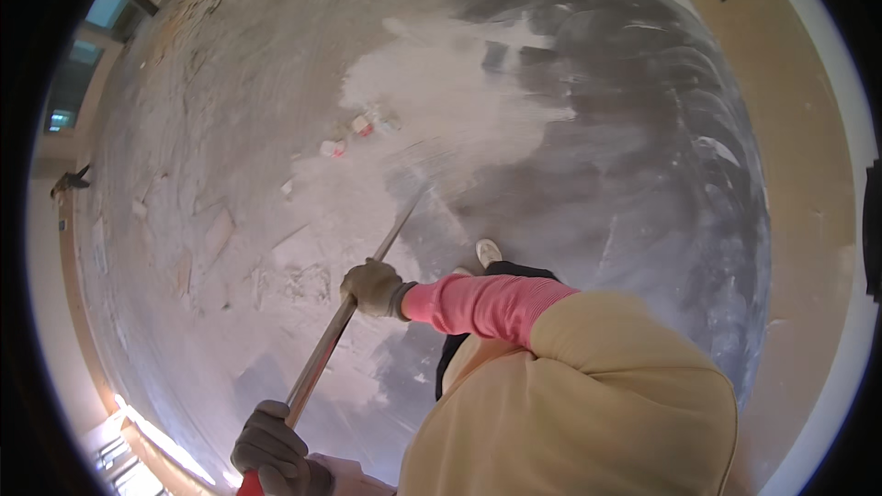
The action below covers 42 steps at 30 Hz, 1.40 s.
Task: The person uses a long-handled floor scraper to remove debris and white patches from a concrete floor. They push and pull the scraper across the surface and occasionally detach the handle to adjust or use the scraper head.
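A long metal pole (393, 234) slants across the floor in front of me. My right hand (375, 289), in a grey-brown work glove, is wrapped around its middle, with a pink sleeve behind the wrist. Lower down, my left hand (275, 448) grips the same pole in a matching glove, beside a red end section (251, 483). The pole's far end meets the floor just ahead of my light-coloured shoe (488, 252). What is fixed to that end is too blurred to tell. Around it the floor (441, 83) is partly pale and dusty, partly dark and wet-looking.
Two small white-and-red scraps, one (362, 125) beyond the other (333, 148), lie past the pole. Flat pale fragments (219, 233) are scattered to the left. A tan border (792, 151) curves along the right side. A dark object (71, 180) sits by the left wall.
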Tool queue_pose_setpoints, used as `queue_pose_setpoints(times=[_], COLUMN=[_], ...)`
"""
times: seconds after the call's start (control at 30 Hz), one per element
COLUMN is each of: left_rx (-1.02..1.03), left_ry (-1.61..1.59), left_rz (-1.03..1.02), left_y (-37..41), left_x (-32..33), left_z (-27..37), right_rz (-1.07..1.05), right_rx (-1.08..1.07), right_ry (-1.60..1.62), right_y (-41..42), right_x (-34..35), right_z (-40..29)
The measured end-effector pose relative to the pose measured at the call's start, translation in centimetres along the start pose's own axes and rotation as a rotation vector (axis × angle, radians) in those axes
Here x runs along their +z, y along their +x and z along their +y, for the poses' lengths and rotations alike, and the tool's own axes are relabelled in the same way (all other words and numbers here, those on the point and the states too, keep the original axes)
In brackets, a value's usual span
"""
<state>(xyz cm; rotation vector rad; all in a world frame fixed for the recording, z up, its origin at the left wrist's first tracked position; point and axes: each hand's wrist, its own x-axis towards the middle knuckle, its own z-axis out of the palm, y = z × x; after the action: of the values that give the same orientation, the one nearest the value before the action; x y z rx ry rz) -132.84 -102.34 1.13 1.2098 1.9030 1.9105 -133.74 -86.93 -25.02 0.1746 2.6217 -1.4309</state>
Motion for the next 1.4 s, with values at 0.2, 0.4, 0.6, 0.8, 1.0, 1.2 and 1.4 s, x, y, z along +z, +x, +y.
queue_pose_setpoints(times=[0.2,0.4,0.6,0.8,1.0,1.2,1.4], left_rx=[-0.167,-0.303,-0.291,-0.136,-0.242,-0.262,-0.132], left_ry=[-0.365,-0.561,-0.616,-0.218,0.057,0.324,0.122], left_rz=[-0.201,-0.572,-0.459,-0.234,0.039,0.152,0.133], left_y=[5.8,11.6,18.8,26.0,23.5,21.7,23.9], left_x=[11.5,30.2,32.7,25.6,19.9,20.5,20.0], left_z=[-9.1,-17.0,-19.3,-12.3,-6.3,-5.7,-2.9], right_rz=[0.254,0.479,0.292,0.211,-0.174,-0.41,-0.208], right_rx=[0.266,0.637,0.73,0.24,0.044,-0.121,-0.37], right_ry=[-0.342,-0.231,-0.119,-0.085,0.063,0.12,-0.059], right_y=[-10.1,-23.2,-16.2,-0.7,6.8,10.7,7.1], right_x=[-10.5,-20.3,-28.7,-27.6,-22.2,-16.9,-23.4], right_z=[17.9,32.3,31.1,25.9,15.3,12.2,12.8])
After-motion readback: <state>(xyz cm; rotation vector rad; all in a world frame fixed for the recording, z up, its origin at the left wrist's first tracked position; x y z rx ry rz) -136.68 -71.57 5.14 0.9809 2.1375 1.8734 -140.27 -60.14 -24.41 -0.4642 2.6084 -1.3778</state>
